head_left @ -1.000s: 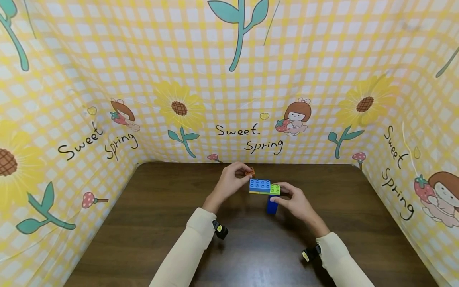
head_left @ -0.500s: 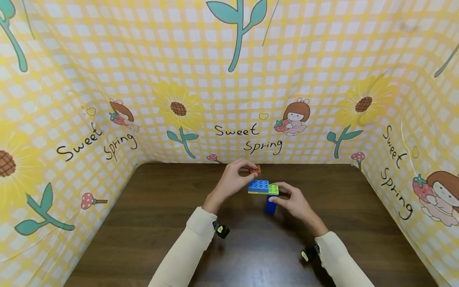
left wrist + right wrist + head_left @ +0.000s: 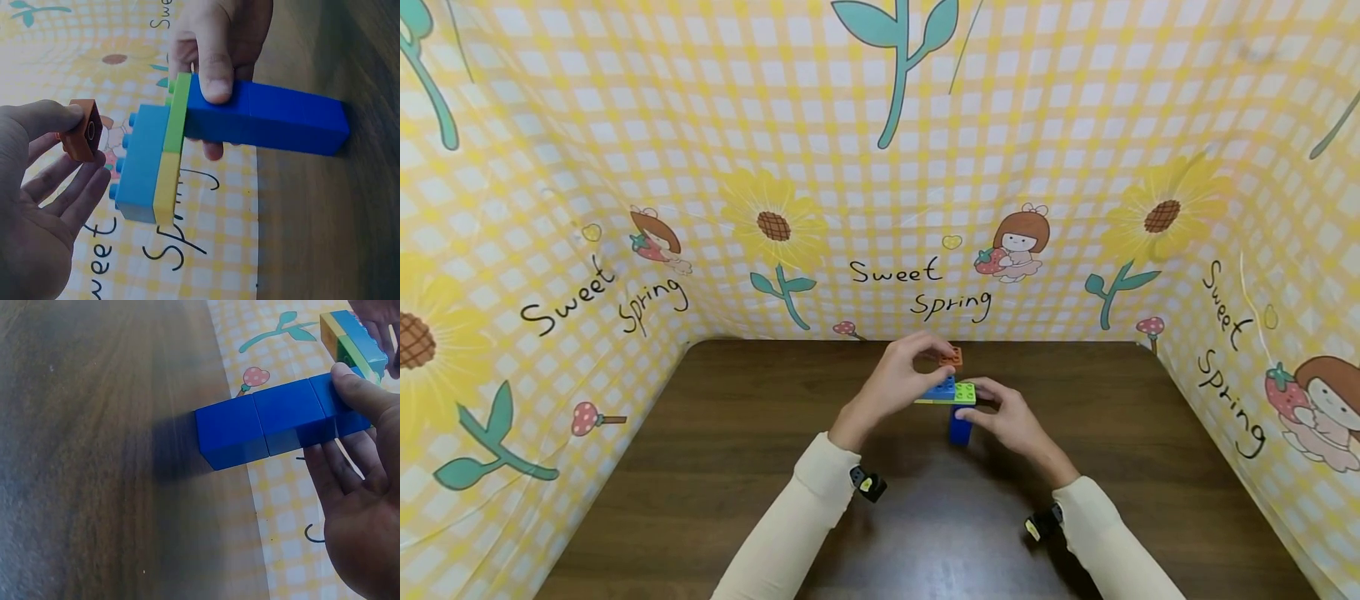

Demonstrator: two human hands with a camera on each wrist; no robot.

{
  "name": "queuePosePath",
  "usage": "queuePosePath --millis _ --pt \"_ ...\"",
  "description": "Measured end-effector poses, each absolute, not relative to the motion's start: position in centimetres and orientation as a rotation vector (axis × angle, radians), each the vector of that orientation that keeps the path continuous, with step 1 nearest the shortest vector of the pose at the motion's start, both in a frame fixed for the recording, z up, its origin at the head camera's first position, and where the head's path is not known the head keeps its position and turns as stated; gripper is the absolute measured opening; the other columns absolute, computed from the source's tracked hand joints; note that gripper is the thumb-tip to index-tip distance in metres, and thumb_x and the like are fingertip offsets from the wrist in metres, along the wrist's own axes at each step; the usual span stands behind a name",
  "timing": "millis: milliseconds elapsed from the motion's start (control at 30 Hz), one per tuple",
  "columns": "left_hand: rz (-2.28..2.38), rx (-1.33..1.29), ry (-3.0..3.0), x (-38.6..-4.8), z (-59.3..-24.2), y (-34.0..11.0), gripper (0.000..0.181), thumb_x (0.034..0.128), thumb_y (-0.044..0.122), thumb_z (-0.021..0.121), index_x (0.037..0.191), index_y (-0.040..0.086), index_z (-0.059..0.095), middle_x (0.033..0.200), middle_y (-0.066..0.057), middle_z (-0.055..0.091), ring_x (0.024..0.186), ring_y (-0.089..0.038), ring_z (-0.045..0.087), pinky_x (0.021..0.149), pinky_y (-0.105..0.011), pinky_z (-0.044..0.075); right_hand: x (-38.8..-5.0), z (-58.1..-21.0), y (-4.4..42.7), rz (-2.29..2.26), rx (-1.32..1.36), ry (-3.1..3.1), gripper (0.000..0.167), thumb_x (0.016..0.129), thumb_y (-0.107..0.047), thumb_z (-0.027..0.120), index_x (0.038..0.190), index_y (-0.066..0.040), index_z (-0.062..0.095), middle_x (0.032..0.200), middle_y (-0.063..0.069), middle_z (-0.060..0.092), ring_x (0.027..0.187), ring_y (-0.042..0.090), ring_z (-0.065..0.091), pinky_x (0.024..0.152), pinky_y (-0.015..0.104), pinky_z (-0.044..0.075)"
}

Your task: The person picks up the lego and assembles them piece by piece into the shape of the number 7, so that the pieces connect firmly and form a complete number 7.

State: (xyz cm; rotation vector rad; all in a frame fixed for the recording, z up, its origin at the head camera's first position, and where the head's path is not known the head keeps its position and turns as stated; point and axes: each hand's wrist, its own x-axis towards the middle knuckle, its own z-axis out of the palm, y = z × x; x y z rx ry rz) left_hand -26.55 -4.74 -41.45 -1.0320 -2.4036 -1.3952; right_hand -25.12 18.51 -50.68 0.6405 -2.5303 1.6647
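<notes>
My left hand [image 3: 897,377] pinches an orange toy building brick [image 3: 81,132] between thumb and fingers, its hollow underside toward the assembly. A gap separates it from the studs of a light blue brick [image 3: 142,164]. That brick sits on a flat yellow piece [image 3: 165,187] and partly on a flat green piece [image 3: 179,119], overhanging to the left. Below the green piece is an upright column of dark blue bricks [image 3: 289,412]. My right hand [image 3: 1013,418] grips the column near its top, thumb on one face. Whether the column's foot touches the table cannot be told.
The dark wooden table [image 3: 715,500] spreads around both arms. A yellow checked cloth [image 3: 880,208] with printed flowers hangs along its back and sides. A small black wrist camera [image 3: 868,483] sits on the left wrist, another camera [image 3: 1043,523] on the right.
My left hand has carried the orange brick to the right, over the light blue brick, which it now partly hides in the head view. The column and right hand have shifted slightly left.
</notes>
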Motion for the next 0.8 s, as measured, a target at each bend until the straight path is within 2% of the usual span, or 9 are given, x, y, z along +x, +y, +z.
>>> queuePosePath --millis 200,433,600,800 --pt "-1.387 -1.075 -2.359 -26.3 -41.3 -4.1 0.016 0.0969 0.008 0.079 0.113 0.009 0.075 0.116 -0.007 0.074 0.108 -0.022 0.071 0.099 -0.048 0.06 -25.6 -50.8 18.3 1.653 0.685 -2.524 0.044 0.094 -0.014 0.082 0.135 -0.007 0.068 0.123 0.014 0.078 0.114 0.022 0.073 0.095 0.027 0.057" --pt "-1.27 -1.052 -2.382 -26.4 -42.0 -3.5 0.014 0.0954 0.011 0.081 0.109 0.011 0.077 0.116 -0.003 0.076 0.11 -0.019 0.065 0.098 -0.043 0.058 -25.9 -50.9 18.2 1.674 0.695 -2.526 0.041 0.095 -0.014 0.081 0.133 -0.006 0.068 0.125 0.014 0.077 0.116 0.028 0.073 0.1 0.042 0.059" --pt "-1.209 -1.049 -2.434 -26.3 -42.6 -3.2 0.014 0.096 0.015 0.081 0.109 0.012 0.078 0.116 -0.001 0.077 0.11 -0.018 0.064 0.099 -0.042 0.055 -25.9 -50.8 18.1 1.7 0.689 -2.525 0.041 0.095 -0.013 0.081 0.133 -0.006 0.067 0.128 0.015 0.076 0.12 0.034 0.071 0.1 0.041 0.058" --pt "-1.117 -1.046 -2.495 -26.3 -43.3 -3.0 0.015 0.0962 0.019 0.082 0.11 0.015 0.078 0.116 0.002 0.077 0.112 -0.016 0.064 0.098 -0.038 0.056 -25.8 -50.9 18.2 1.7 0.687 -2.524 0.045 0.096 -0.013 0.081 0.137 -0.006 0.066 0.133 0.014 0.075 0.123 0.03 0.07 0.102 0.038 0.057"
